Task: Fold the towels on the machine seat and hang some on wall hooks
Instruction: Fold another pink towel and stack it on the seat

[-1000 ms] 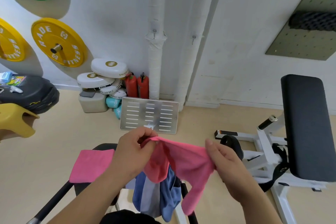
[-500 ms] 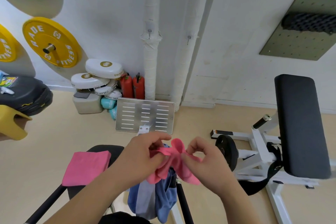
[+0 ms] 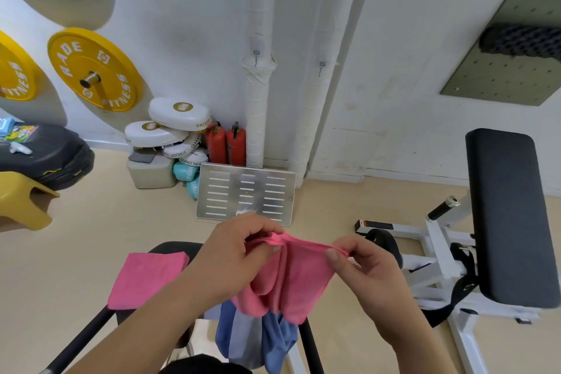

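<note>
1. Head view, nearest: blue towel (image 3: 273, 343) hangs bunched just below the hands.
2. Left hand (image 3: 230, 255) and right hand (image 3: 370, 276) each pinch the top edge of a pink towel (image 3: 291, 276); the edge is stretched between them and the rest hangs in loose folds.
3. Left of that: folded pink towel (image 3: 145, 279) lies on the black machine seat (image 3: 170, 247).
4. Beyond, on the floor: slotted metal plate (image 3: 246, 194) leans at the wall.
5. Farthest: two wall hooks (image 3: 256, 55) on the white pipes.

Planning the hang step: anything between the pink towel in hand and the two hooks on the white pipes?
Nothing visible. The left hand and right hand pinch the pink towel by its top edge in open air. The hooks are bare. The slotted metal plate leans at the pipes' foot, well below them.
</note>
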The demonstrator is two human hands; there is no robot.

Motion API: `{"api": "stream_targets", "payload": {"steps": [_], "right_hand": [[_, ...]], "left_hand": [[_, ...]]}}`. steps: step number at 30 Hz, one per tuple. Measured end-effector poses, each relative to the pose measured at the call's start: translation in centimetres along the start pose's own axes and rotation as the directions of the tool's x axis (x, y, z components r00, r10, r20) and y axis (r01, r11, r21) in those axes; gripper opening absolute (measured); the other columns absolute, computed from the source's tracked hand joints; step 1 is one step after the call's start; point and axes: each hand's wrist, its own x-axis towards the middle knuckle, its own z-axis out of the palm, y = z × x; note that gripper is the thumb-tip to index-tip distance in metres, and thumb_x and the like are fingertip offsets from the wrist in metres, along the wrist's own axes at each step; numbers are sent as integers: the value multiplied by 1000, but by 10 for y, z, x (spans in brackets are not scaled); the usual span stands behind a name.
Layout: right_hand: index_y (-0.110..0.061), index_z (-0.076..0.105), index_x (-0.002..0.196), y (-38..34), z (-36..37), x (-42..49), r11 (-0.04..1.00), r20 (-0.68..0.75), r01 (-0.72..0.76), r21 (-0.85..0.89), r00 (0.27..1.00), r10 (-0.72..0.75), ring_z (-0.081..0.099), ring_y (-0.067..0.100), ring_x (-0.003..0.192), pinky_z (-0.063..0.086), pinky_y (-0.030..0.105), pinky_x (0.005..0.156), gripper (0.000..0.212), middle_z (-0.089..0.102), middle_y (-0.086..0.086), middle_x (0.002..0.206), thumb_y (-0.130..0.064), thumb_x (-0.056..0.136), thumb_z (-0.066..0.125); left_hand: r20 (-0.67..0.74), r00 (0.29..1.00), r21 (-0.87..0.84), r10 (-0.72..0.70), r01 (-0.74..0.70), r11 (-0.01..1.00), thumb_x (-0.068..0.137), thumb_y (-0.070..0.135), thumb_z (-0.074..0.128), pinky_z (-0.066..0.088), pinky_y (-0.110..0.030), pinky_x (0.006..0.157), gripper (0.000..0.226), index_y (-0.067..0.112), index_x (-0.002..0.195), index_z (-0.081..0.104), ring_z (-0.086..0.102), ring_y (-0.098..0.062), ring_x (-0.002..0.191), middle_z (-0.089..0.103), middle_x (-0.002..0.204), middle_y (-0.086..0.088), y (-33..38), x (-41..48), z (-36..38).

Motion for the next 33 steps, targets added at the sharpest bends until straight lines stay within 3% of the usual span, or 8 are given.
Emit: {"api": "stream_targets", "payload": {"steps": [2, 5, 10, 15, 18, 22, 26, 33], "right_hand": [[-9, 73, 84, -5, 4, 0, 993, -35, 21, 117, 999, -17, 65, 12, 81, 53, 24, 77, 11, 72, 3, 82, -20, 86, 72], [-13, 69, 75, -10, 11, 2, 976, -120, -7, 219, 992, 34, 60, 15, 72, 48, 34, 70, 16, 67, 7, 76, -24, 86, 72], [-14, 77, 78, -2, 7, 2, 991, -302, -25, 128, 951, 63, 60, 16, 69, 48, 34, 68, 15, 71, 1, 70, -16, 92, 75], [-20, 84, 84, -13, 30, -7, 993, -174, -31, 110, 983, 50, 68, 4, 71, 53, 20, 67, 17, 79, -2, 79, -13, 94, 72], [-26, 84, 93, -15, 43, -11, 999, -144, -14, 52, 989, 21, 73, 7, 86, 58, 30, 82, 24, 81, -2, 90, -11, 99, 66], [-28, 83, 99, -9, 45, -16, 999, -190, -38, 23, 981, 41, 74, 13, 99, 58, 45, 96, 20, 81, -4, 98, -15, 99, 67], [-24, 85, 94, -9, 47, -18, 991, -220, -51, 120, 972, 77, 78, 24, 95, 60, 52, 94, 18, 82, 3, 91, -10, 93, 73], [-20, 81, 94, -14, 41, -19, 984, -192, -22, 180, 980, 57, 78, 24, 82, 63, 35, 81, 38, 81, 11, 86, 11, 96, 59]], "left_hand": [[-13, 998, -83, -55, 54, 995, 90, 13, 74, 47, -6, 85, 30, 40, 101, 76, 68, 5, 98, 73, 100, 26, 7, 2, 1], [-116, 983, -136, -143, 127, 983, 84, 11, 80, 50, -10, 71, 33, 38, 100, 73, 67, 0, 74, 72, 89, 22, 14, 9, 3], [-314, 850, -352, -422, 309, 884, 81, 22, 85, 51, -25, 68, 8, 21, 80, 77, 69, -4, 68, 76, 77, 10, 3, 11, 0], [-191, 929, -370, -316, 230, 900, 85, 13, 81, 51, -9, 67, 8, 21, 83, 81, 69, 2, 71, 78, 78, 8, 32, 0, 24], [-112, 967, -366, -229, 174, 914, 91, 10, 74, 52, -8, 75, 18, 25, 90, 82, 73, -2, 83, 80, 84, 11, 46, -9, 40], [-136, 968, -360, -211, 150, 921, 93, 6, 70, 55, -16, 86, 26, 28, 93, 82, 74, -2, 91, 80, 89, 14, 44, -16, 42], [-107, 972, -348, -207, 159, 924, 94, 2, 67, 53, -9, 78, 33, 31, 93, 81, 73, 1, 89, 80, 90, 14, 48, -22, 41], [-95, 964, -387, -249, 195, 901, 95, 3, 68, 51, -6, 74, 26, 25, 96, 82, 72, 0, 90, 79, 97, 8, 45, -24, 38]]}}
